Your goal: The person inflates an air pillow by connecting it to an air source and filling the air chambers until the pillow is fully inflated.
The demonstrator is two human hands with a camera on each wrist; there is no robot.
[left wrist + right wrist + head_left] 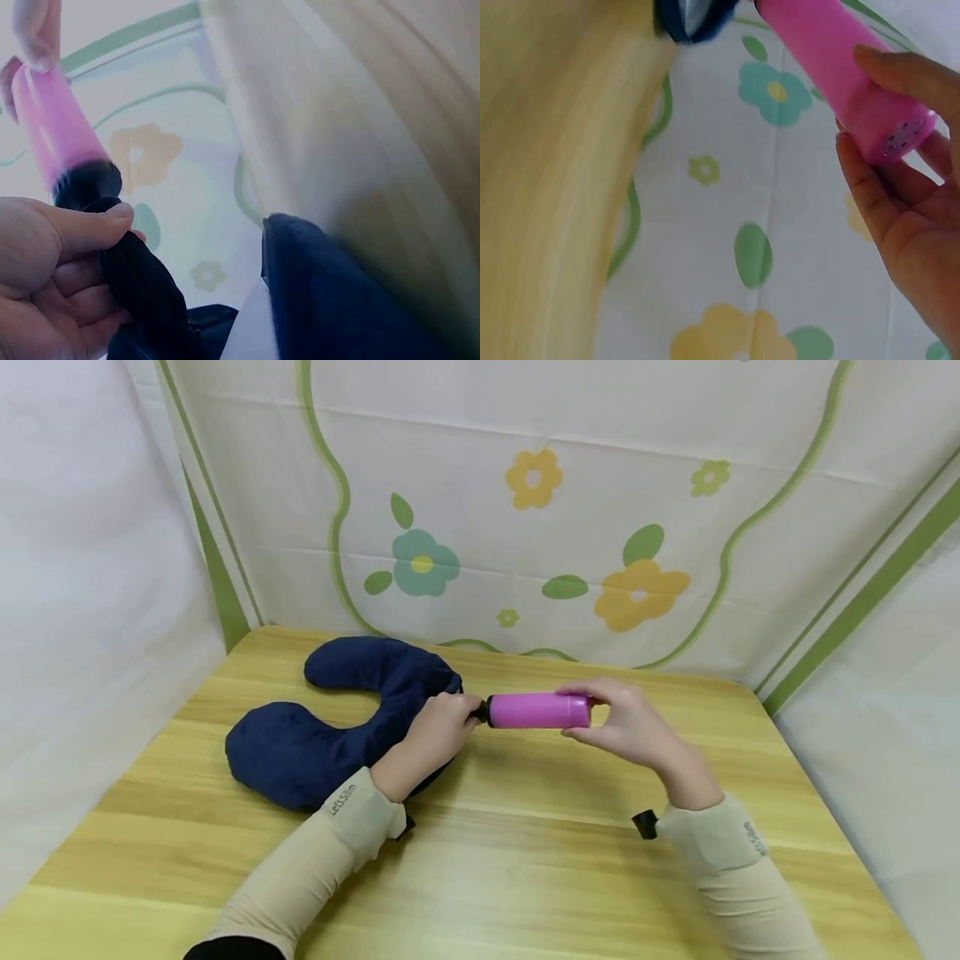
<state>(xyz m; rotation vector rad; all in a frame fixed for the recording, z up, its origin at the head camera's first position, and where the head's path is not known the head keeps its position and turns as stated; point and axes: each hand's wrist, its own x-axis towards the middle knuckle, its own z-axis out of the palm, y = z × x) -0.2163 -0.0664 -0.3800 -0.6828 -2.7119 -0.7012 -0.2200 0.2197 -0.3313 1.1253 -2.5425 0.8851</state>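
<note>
A navy U-shaped neck pillow (300, 756) lies on the wooden table with its opening toward the left. My left hand (442, 727) is at its right side and pinches dark fabric of the pillow (146, 277) between thumb and fingers, right at the black end (88, 182) of a pink hand pump. The pump (528, 711) is held level above the table. My right hand (630, 727) grips its far end, thumb on one side and fingers on the other. Small holes dot that end face in the right wrist view. The left fingers partly hide where pump and pillow meet.
The wooden table (510, 877) reaches back to a white cloth backdrop (465, 468) printed with flowers and leaves. White cloth (90, 568) also hangs at the left side. Both wrists wear beige bands with small black pieces sticking out.
</note>
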